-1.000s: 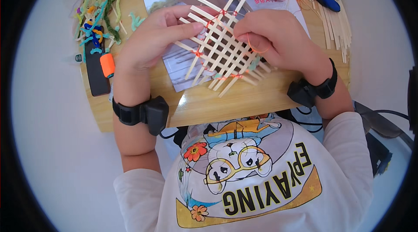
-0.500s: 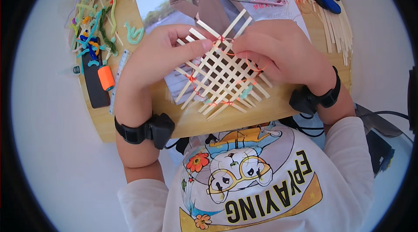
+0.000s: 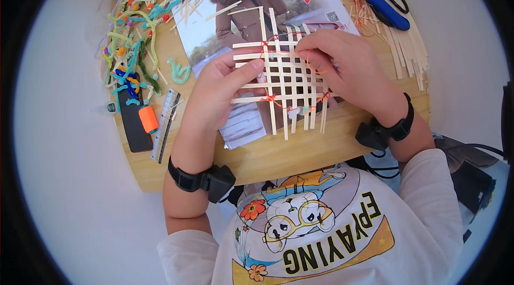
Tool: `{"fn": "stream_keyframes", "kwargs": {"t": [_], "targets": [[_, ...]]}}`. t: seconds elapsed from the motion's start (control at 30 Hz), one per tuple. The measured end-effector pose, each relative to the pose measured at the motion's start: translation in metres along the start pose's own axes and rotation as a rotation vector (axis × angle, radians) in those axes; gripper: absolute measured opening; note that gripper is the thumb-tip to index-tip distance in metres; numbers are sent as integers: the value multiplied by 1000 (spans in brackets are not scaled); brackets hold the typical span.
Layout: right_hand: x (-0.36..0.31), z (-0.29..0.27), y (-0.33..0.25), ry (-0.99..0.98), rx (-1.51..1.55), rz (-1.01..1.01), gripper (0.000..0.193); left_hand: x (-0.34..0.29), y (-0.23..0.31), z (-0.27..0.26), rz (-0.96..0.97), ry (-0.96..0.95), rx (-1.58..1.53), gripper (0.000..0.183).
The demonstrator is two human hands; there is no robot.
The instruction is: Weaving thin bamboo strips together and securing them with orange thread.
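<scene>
Both hands grasp a flat lattice of pale woven bamboo strips (image 3: 281, 73) at centre frame: left hand (image 3: 219, 95) pinches its left edge, right hand (image 3: 348, 68) closes on its upper right corner, where an orange thread loops. Compared with half a second ago, the lattice has turned from diagonal to square-on, presenting that corner for tying. No containers are visible; loose coloured pipe cleaners (image 3: 131, 52) lie at upper left on the round wooden table (image 3: 300, 151).

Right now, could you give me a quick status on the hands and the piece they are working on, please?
Left hand grips woven strip lattice by its left edge. Right hand pinches its upper right, orange thread at the fingers. Lattice held above magazine; nothing blocking.
</scene>
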State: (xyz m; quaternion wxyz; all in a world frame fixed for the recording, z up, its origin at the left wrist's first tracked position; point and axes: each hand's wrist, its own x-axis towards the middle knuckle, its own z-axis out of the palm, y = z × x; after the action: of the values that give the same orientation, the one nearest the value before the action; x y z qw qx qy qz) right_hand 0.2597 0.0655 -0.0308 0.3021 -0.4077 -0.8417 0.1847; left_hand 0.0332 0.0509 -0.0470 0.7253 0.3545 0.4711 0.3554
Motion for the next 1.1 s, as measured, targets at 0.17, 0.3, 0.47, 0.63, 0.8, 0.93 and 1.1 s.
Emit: {"fn": "stream_keyframes", "kwargs": {"t": [0.17,0.3,0.47,0.63,0.8,0.93,1.1], "targets": [[3,-1,1,-32,26,21,8,5,-2,-4,39,-31,16,35],[4,-1,4,-12,-52,-13,9,2,2,1,43,32,49,35],[4,-4,6,49,-92,-54,11,2,-2,-1,83,-23,59,34],[4,-4,7,40,-21,16,11,-1,-1,3,125,-18,51,32],[2,-3,10,41,42,47,12,-1,-2,3,144,29,68,31],[2,-3,9,61,0,-5,13,-5,2,5,151,37,119,32],[1,-4,5,84,84,30,13,-5,3,7,163,107,110,32]]}}
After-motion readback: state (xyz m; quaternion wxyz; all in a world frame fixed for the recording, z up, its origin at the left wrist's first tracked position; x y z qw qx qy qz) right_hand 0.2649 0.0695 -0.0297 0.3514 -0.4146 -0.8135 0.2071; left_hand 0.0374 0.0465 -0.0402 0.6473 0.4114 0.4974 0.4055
